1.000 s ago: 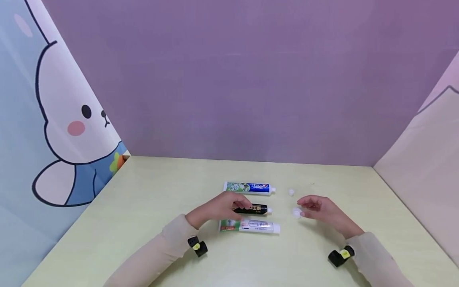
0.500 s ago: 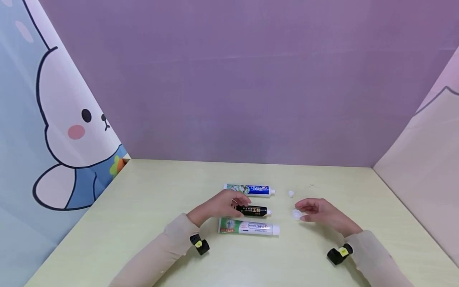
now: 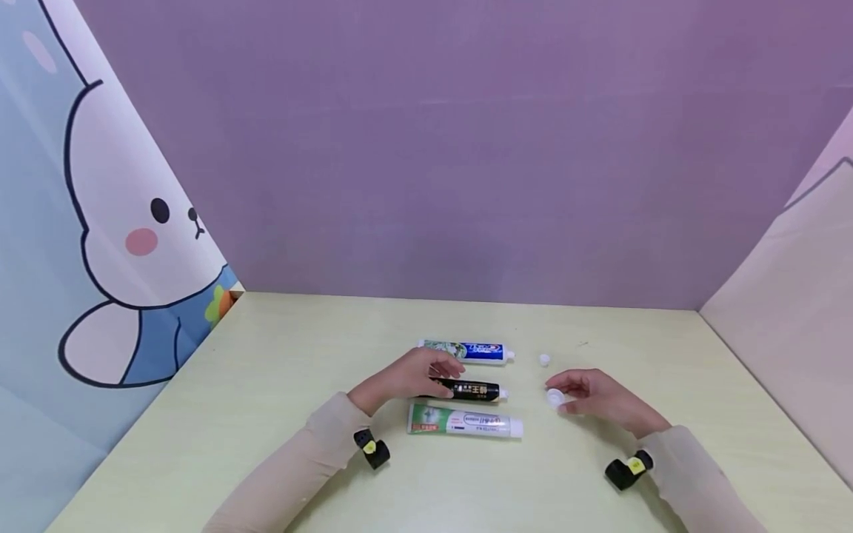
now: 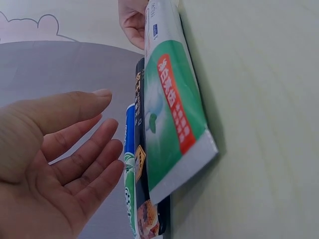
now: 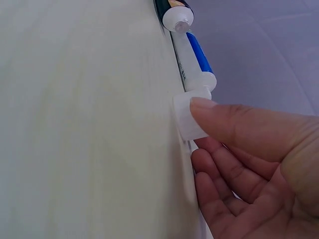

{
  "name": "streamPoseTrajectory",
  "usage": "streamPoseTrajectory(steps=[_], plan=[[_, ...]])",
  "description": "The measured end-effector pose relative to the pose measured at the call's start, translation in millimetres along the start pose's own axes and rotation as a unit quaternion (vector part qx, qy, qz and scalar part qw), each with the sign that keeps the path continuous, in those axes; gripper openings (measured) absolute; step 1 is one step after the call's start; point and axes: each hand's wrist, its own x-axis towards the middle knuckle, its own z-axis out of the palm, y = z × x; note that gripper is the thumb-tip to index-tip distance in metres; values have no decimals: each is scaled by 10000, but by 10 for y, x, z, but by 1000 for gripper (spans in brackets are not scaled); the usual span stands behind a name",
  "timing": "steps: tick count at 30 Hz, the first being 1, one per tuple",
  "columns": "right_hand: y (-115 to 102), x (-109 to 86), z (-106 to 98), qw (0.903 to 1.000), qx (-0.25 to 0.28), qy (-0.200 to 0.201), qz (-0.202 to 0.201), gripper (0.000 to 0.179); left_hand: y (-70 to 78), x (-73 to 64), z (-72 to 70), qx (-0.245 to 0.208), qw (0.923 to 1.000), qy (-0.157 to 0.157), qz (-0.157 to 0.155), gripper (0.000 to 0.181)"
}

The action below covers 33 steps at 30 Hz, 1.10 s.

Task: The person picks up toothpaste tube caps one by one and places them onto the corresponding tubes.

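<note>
My right hand (image 3: 600, 400) is low over the table, thumb and fingers about a white round cap (image 3: 555, 398). In the right wrist view the thumb presses the side of that cap (image 5: 189, 115); the fingers curl behind it. My left hand (image 3: 416, 374) hovers above a black toothpaste tube (image 3: 476, 390), its fingers loosely bent and holding nothing, as the left wrist view shows. Behind lies a blue and green toothpaste tube (image 3: 483, 352). In front lies a white and green toothpaste tube (image 3: 480, 423) with its white cap on. The black tube's nozzle (image 5: 183, 26) is bare.
A smaller white cap (image 3: 544, 360) lies on the pale table (image 3: 320, 326), right of the blue and green tube. A purple panel (image 3: 466, 163) rises at the table's back, with a printed rabbit curtain (image 3: 133, 207) on the left.
My right hand's fingers have settled around the round cap, shifting very slightly. The left hand stays over the black tube with little movement. The tubes lie as before.
</note>
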Motion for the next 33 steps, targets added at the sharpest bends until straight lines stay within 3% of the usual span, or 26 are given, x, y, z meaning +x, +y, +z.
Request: streamPoseTrajectory(steps=[11,19,28,33], plan=[[51,34,2,10000,-51,22,-77,37,-48,50,19,-124,9999,51,-101,34],[37,29,13,9996,-204,108,171,35,-79,50,31,-139,9995,65,-294,33],[25,-2,6,9997,-181,50,-124,33,-90,42,32,-221,9996,21,-161,33],[2,-8,23,9995,-273,141,-3,33,-107,38,37,-157,9991,-12,-385,35]])
